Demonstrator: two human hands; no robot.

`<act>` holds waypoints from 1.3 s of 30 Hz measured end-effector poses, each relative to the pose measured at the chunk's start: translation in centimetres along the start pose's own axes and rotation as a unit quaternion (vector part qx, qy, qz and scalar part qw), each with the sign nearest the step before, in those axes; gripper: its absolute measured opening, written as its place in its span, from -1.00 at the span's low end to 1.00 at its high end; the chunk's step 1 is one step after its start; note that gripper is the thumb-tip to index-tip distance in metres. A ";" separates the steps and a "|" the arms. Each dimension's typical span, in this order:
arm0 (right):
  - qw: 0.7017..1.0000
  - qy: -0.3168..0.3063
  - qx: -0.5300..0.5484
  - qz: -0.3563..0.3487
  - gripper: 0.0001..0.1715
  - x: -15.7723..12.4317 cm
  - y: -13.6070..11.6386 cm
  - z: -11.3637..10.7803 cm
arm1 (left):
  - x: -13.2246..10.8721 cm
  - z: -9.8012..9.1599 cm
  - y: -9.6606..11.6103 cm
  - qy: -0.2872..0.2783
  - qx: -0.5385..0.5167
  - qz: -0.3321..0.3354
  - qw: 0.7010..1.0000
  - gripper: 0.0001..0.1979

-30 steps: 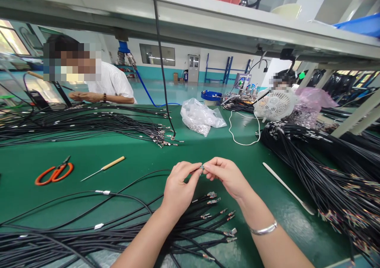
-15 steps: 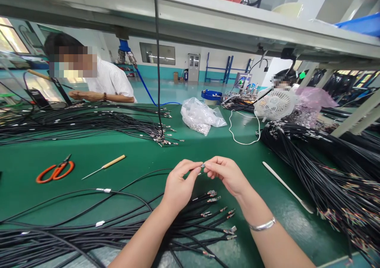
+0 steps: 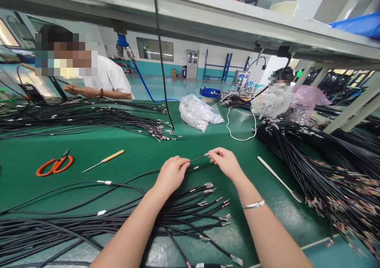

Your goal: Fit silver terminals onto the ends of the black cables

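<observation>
My left hand (image 3: 173, 174) pinches a thin black cable (image 3: 196, 158) a short way back from its end. At that end, the fingertips of my right hand (image 3: 225, 161) are closed on a small metal connector (image 3: 206, 154); its details are too small to make out. The cable runs left from my left hand across the green table. Below my hands lies a bundle of black cables (image 3: 118, 225), many tipped with silver connectors (image 3: 209, 185). White labels (image 3: 101, 212) are wrapped on some of them.
Orange-handled scissors (image 3: 55, 165) and a wooden-handled pick (image 3: 113, 156) lie left. A white stick (image 3: 279, 179) lies right, beside a thick cable bundle (image 3: 320, 173). Behind are a plastic bag (image 3: 198, 113) of metal parts, a fan (image 3: 271, 101) and a hanging black cord (image 3: 162, 54). Two people sit across.
My hands have drawn apart. The left has slid back to the left along the cable, leaving a stretch of it visible, while the right stays at the connector end. The view has shifted slightly.
</observation>
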State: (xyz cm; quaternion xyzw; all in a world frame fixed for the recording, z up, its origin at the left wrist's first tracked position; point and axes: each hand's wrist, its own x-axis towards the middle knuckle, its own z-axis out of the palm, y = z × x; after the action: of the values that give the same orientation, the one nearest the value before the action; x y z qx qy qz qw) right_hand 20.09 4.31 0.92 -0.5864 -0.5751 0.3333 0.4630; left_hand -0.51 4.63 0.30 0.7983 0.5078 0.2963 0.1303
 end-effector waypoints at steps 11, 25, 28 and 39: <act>0.995 -0.020 0.007 0.097 -0.83 1.9 3.4 -1.7 | -0.3 1.1 0.0 -0.017 -0.011 -0.001 1.000 -0.81; 0.963 -0.108 0.243 0.041 -0.66 -0.2 -1.3 -3.3 | -0.4 0.6 0.9 -0.001 -0.031 -0.034 0.999 -0.83; 0.961 -0.108 0.252 0.042 -0.65 -0.4 -1.7 -3.2 | -0.3 0.7 1.0 0.010 -0.033 -0.040 0.999 -0.83; 0.945 -0.112 0.303 0.042 -0.63 -0.5 -2.1 -2.9 | -0.3 1.0 0.8 0.081 -0.024 -0.013 0.996 -0.83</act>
State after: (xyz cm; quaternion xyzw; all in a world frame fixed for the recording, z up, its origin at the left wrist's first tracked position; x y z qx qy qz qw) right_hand 21.89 3.12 3.82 -0.4011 -0.4697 0.5745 0.5371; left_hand 0.61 4.07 -0.16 0.7616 0.5201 0.3702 0.1117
